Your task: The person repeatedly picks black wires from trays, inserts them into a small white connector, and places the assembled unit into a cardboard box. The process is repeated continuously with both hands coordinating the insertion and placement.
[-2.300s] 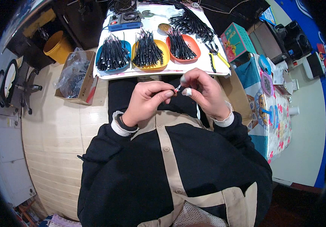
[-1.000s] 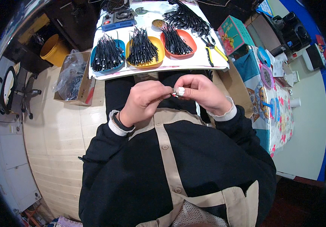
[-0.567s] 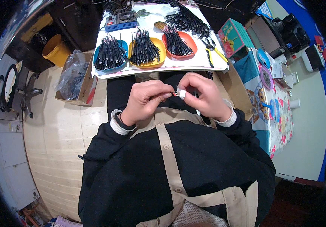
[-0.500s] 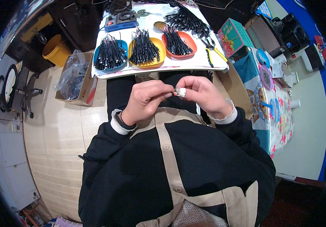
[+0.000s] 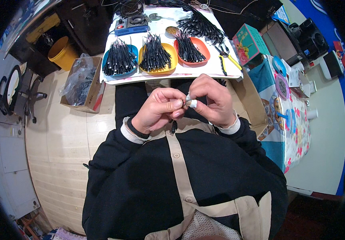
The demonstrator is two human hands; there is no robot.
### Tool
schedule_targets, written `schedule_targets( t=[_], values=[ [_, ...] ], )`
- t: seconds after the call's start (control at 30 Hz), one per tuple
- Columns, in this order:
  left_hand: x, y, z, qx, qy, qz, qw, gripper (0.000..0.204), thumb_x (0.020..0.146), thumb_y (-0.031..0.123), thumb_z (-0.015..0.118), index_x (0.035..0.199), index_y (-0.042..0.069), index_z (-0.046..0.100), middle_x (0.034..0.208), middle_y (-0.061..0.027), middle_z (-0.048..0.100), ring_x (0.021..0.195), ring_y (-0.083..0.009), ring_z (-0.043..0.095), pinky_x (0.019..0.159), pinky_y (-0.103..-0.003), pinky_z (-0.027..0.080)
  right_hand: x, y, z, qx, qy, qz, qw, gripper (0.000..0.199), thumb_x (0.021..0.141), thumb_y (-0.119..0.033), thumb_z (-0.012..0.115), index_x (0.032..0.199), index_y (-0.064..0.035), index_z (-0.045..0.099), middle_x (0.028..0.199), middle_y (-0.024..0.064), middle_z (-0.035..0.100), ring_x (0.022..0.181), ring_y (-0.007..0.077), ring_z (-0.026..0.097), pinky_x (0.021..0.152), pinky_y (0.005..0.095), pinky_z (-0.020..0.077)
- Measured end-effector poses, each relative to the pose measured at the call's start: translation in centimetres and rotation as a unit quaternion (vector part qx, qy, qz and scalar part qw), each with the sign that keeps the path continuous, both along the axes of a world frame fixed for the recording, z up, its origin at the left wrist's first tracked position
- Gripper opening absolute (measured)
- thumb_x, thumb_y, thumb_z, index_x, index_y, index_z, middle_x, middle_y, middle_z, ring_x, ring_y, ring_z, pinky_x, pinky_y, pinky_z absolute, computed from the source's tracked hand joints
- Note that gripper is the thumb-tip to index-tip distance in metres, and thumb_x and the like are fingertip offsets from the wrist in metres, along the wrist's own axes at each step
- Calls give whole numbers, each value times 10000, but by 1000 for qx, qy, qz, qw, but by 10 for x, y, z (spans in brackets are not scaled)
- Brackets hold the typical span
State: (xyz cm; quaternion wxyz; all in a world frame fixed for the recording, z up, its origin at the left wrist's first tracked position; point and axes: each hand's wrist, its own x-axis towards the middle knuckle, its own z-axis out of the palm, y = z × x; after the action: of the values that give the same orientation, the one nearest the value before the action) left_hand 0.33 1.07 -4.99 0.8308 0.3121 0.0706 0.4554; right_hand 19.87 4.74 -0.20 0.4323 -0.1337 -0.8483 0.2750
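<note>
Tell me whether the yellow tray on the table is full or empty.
Full: the yellow tray holds a heap of black cable pieces covering most of it.

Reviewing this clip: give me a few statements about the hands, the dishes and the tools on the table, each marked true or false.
1. Both hands meet close to the chest over a small black piece. True: the left hand and right hand pinch it between their fingertips.
2. The blue dish is empty. False: the blue dish holds a heap of black pieces.
3. Three dishes sit in a row on the white table. True: blue, then the yellow dish, then the orange dish.
4. The yellow-handled pliers are in the right hand. False: the pliers lie on the table, right of the orange dish.
</note>
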Motion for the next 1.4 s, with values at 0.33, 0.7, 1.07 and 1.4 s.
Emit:
schedule_targets(
  t=[0.33,0.7,1.07,1.4],
  values=[
    [-5,11,9,3,84,93,992,122,884,59,648,971,-26,659,751,-28,598,603,-65,502,529,-185,398,-5,6,-10,-251,68,2,966,109,837,-29,644,928,20,609,893,72,594,826,161,574,708,268,463],
    [-4,54,16,-66,135,73,986,155,900,66,623,1027,-21,606,801,-38,616,664,-73,564,576,-176,432,-7,47,-20,-240,53,-67,967,141,878,-86,643,901,36,575,890,83,568,805,133,542,717,244,441],
    [-35,212,72,431,604,340,578,103,847,41,642,930,-18,657,793,-127,669,676,-189,653,620,-277,494,-10,104,-59,-356,64,-79,929,115,916,-83,571,948,20,612,851,56,585,754,110,543,692,240,442],
    [-22,326,2,531,720,166,413,72,753,12,577,802,-5,626,748,-168,611,784,-350,631,708,-421,506,1,114,-83,-391,-53,-14,919,185,841,-83,598,1007,-2,605,898,119,628,798,240,620,710,327,484]
  ],
)
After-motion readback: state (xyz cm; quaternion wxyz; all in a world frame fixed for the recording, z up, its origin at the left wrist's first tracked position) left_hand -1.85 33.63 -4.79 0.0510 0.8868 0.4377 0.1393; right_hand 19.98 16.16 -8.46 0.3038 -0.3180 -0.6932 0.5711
